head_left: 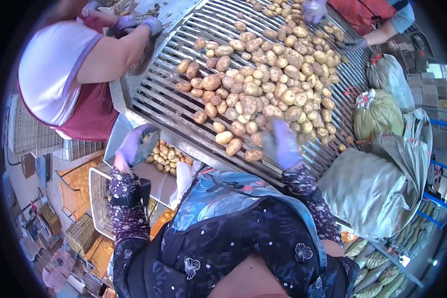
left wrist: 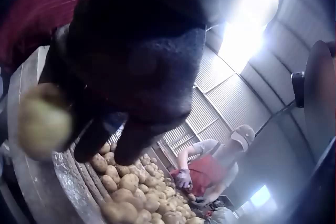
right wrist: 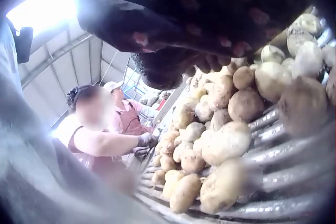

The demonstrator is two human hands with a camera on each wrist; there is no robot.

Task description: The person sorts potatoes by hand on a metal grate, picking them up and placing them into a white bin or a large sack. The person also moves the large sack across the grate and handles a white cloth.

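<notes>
My left hand (head_left: 138, 143), in a purple and grey glove, is over the metal bin at the front of the sorting table. A potato (left wrist: 44, 121), blurred, shows at its fingers in the left wrist view, where I hold it. My right hand (head_left: 282, 144), gloved alike, reaches over the near side of the heap of potatoes (head_left: 263, 84). Its fingers are blurred and partly hidden by the sleeve in the right wrist view, close against the potatoes. The heap lies on the slatted metal table (head_left: 164, 94), with single potatoes (head_left: 254, 155) near its front edge.
The metal bin (head_left: 161, 186) beside my waist has small potatoes in it. A person in a white top (head_left: 59, 69) stands at the left, another in a red apron (head_left: 365, 12) across the table. Full sacks (head_left: 377, 184) line the right side. A pale crate (head_left: 100, 198) stands lower left.
</notes>
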